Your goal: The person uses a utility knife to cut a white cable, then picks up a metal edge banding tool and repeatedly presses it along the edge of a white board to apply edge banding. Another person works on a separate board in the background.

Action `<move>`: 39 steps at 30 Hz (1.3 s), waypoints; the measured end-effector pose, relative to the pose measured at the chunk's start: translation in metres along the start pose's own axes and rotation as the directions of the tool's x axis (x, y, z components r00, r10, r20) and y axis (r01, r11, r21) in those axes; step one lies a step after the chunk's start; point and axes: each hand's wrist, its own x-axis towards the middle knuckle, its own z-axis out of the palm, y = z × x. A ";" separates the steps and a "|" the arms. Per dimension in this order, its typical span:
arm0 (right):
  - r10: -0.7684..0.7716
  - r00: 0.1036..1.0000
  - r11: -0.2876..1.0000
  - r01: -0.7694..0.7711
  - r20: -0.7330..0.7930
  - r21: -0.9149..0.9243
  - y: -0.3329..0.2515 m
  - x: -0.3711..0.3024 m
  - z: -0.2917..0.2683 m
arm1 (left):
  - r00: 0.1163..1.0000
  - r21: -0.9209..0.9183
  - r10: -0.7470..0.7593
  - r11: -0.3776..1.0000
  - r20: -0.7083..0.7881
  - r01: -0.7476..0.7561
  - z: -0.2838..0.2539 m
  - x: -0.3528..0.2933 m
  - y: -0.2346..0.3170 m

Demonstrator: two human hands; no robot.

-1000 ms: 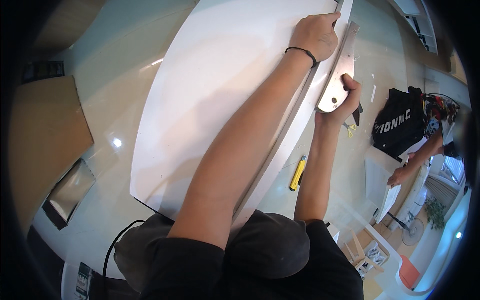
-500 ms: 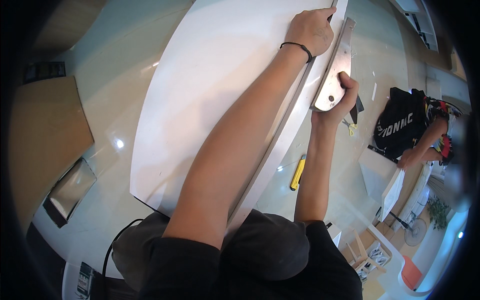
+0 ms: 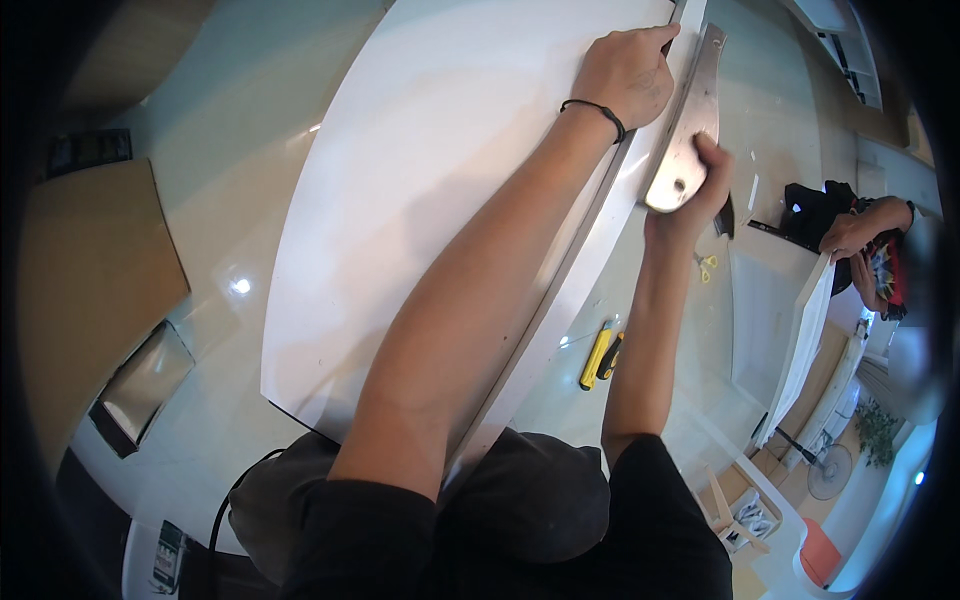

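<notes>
1. Fingers [image 3: 712,152] of the right hand [image 3: 702,195] are clamping a shiny metal piece [image 3: 692,118], the thumb lying across its face, probably to keep it from slipping.
2. Over at the board's far end, the left hand [image 3: 625,80] is bending its fingers by the edge; their undersides are hidden, so I cannot tell whether they are gripping anything.
3. Beneath the left forearm [image 3: 470,270], the white board [image 3: 400,170] is stretching away from the knees [image 3: 535,500], a long pale strip [image 3: 565,290] running along its right side; the arm is likely helping to steady it.
4. On the floor [image 3: 225,230], a yellow knife [image 3: 596,355] is lying near the right forearm, presumably for easy reach, with yellow scissors [image 3: 708,268] farther off.
5. Beyond, another person [image 3: 882,218] is holding a white panel [image 3: 800,335] by its upper end, apparently to stop it tipping.
</notes>
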 end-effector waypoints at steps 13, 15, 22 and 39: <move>-0.009 0.986 0.989 -0.015 0.168 0.145 -0.002 0.128 0.009 | 1.000 -0.008 0.015 1.000 -0.003 -0.015 -0.004 0.002 0.003; -0.006 1.000 0.992 0.003 0.026 0.128 0.007 0.072 0.002 | 1.000 0.001 0.005 1.000 -0.009 -0.005 -0.003 0.003 0.003; 0.041 0.998 0.994 -0.036 -0.046 0.106 0.016 0.001 -0.008 | 1.000 0.000 -0.005 1.000 -0.009 0.005 0.005 -0.002 -0.001; 0.035 0.999 0.999 -0.034 0.024 -0.014 0.011 -0.043 -0.015 | 1.000 -0.014 -0.009 1.000 0.008 0.009 -0.001 0.000 0.002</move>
